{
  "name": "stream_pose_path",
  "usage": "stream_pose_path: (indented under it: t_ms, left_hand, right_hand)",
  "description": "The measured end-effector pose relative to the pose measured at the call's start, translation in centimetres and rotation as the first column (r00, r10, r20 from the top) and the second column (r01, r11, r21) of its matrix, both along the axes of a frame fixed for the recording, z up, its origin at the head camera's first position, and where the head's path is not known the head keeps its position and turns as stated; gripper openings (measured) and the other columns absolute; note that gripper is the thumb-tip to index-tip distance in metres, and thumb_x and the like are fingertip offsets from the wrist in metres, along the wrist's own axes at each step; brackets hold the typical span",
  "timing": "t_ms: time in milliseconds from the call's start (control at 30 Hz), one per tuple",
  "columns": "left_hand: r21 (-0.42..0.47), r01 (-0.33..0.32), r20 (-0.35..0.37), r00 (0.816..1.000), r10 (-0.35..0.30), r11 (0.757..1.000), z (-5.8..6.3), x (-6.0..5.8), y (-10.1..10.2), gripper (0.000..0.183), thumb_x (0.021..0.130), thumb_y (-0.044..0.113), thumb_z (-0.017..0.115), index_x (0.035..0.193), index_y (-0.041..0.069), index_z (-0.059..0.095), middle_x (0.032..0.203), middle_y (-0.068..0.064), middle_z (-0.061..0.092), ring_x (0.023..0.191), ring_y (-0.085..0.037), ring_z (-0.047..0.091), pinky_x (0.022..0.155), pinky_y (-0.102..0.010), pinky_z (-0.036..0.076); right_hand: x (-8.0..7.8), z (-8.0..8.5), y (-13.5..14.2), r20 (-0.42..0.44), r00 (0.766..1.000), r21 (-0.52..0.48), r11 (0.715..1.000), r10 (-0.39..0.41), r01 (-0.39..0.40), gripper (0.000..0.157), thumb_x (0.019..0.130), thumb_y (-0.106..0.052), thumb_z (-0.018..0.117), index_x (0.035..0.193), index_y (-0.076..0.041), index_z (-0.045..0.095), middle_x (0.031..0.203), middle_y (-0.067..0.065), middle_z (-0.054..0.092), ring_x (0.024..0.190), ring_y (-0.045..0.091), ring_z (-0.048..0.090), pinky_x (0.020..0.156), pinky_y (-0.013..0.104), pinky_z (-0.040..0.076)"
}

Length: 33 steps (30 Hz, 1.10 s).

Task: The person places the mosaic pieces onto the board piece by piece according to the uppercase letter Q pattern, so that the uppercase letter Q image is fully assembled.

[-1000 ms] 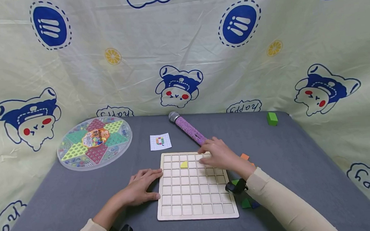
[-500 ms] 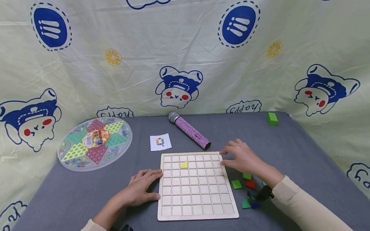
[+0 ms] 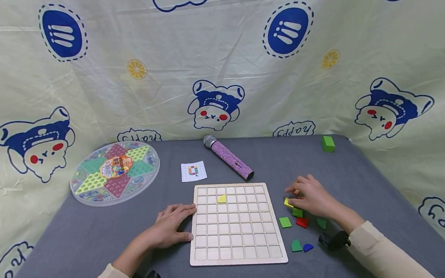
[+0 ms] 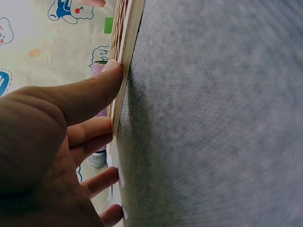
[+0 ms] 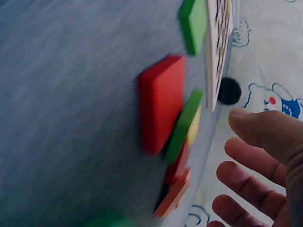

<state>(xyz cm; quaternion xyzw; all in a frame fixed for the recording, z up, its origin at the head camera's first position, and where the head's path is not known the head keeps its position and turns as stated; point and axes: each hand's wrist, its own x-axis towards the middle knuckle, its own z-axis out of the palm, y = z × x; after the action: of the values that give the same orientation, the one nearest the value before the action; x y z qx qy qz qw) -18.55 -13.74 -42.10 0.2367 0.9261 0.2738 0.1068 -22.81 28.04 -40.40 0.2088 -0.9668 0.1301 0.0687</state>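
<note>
Fingers [image 5: 236, 176] of the right hand [image 3: 313, 197] spread, apparently empty, by a small yellow block [image 3: 288, 202] right of the pale wooden grid board [image 3: 234, 229]; contact is unclear. Best pinch it edge-on without nudging the flat green block [image 3: 297, 213], while the left hand [image 3: 171, 227] steadies the board.

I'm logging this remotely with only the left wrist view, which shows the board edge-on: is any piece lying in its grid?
Observer: Yes, one yellow piece lies in the second row from the far edge of the board.
Operator: Is the right hand holding anything?
Observer: No, the right hand is at the loose coloured pieces with nothing between its thumb and fingers, as the right wrist view shows.
Operator: Anything on the table's far left?
Observer: A round plastic disc with a star pattern.
</note>
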Motion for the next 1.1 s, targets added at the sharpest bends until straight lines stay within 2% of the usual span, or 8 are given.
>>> stream_pose_path:
  t_ms: [167, 500, 667, 1100]
  left_hand:
    - [-0.002, 0.002, -0.001, 1.0, -0.002, 1.0, 0.0, 0.0, 0.0, 0.068, 0.082, 0.029, 0.072, 0.141, 0.012, 0.044, 0.148, -0.005, 0.04, 0.135, -0.034, 0.028, 0.102, -0.062, 0.02]
    - [-0.007, -0.002, -0.003, 1.0, 0.002, 1.0, 0.0, -0.1, 0.0, 0.068, 0.081, 0.031, 0.072, 0.141, 0.012, 0.045, 0.148, -0.005, 0.041, 0.135, -0.034, 0.029, 0.103, -0.062, 0.02]
    - [-0.009, -0.006, 0.001, 1.0, 0.006, 1.0, 0.0, 0.0, 0.0, 0.068, 0.081, 0.03, 0.072, 0.141, 0.012, 0.044, 0.148, -0.005, 0.041, 0.135, -0.034, 0.029, 0.103, -0.061, 0.02]
    - [-0.014, -0.008, -0.004, 1.0, 0.008, 1.0, 0.1, -0.1, 0.1, 0.068, 0.081, 0.031, 0.072, 0.141, 0.011, 0.045, 0.147, -0.005, 0.041, 0.135, -0.034, 0.029, 0.102, -0.061, 0.02]
  right_hand:
    - [0.2, -0.5, 1.3, -0.027, 1.0, 0.022, 1.0, 0.001, 0.0, 0.02, 0.076, -0.02, 0.076, 0.094, -0.012, 0.072, 0.092, 0.002, 0.061, 0.083, 0.017, 0.04, 0.07, 0.031, 0.03]
    - [0.4, -1.1, 2.5, 0.003, 1.0, 0.057, 0.998, -0.016, 0.016, 0.021, 0.074, -0.021, 0.078, 0.094, -0.019, 0.073, 0.089, -0.002, 0.056, 0.086, 0.018, 0.039, 0.071, 0.031, 0.028]
    - [0.3, -1.2, 2.5, 0.013, 1.0, 0.047, 0.999, -0.002, 0.002, 0.02, 0.074, -0.02, 0.077, 0.095, -0.02, 0.073, 0.089, -0.002, 0.055, 0.085, 0.018, 0.039, 0.071, 0.032, 0.028]
    - [-0.1, -0.9, 3.3, 0.083, 0.996, 0.052, 0.998, -0.025, 0.02, 0.017, 0.077, -0.017, 0.074, 0.094, -0.017, 0.074, 0.091, 0.0, 0.057, 0.086, 0.018, 0.039, 0.071, 0.031, 0.028]
